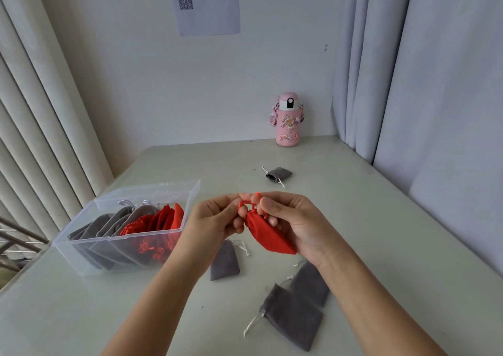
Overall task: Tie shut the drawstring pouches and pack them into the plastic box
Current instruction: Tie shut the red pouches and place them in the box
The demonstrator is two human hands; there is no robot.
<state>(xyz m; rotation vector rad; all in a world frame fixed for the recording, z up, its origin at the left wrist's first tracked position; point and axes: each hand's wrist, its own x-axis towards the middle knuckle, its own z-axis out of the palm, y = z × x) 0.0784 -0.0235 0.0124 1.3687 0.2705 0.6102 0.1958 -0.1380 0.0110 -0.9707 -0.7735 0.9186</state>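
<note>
Both hands are up close together over the middle of the counter (381,246), working 1 red pouch (269,236). The left hand (215,219) pinches the red cord (249,203) at the pouch's neck. The right hand (294,219) has its fingers curled round the pouch body, thumb and forefinger up on the cord loop too. So both are clamped on it and nearly touching each other.

The pouch looks like soft velvety fabric, bright red, neck gathered, and it hangs tilted down toward the right wrist, off the counter.

The clear plastic box (68,255) sits to the left, lid open at the back, with grey pouches (109,225) stacked on edge at the near end and red pouches (160,219) at the far end.

Writing-wise, there's a sheet of paper (206,4) on the wall with a QR code, but the print is too small to read. The pink bottle (288,121) at the back has stickers, also not readable.

4 loose grey pouches are on the counter: 1 under the left wrist (224,261), 2 overlapping ones below the right forearm (295,317), and 1 far one (279,174) near the bottle. Curtains (422,83) hang on both sides.
</note>
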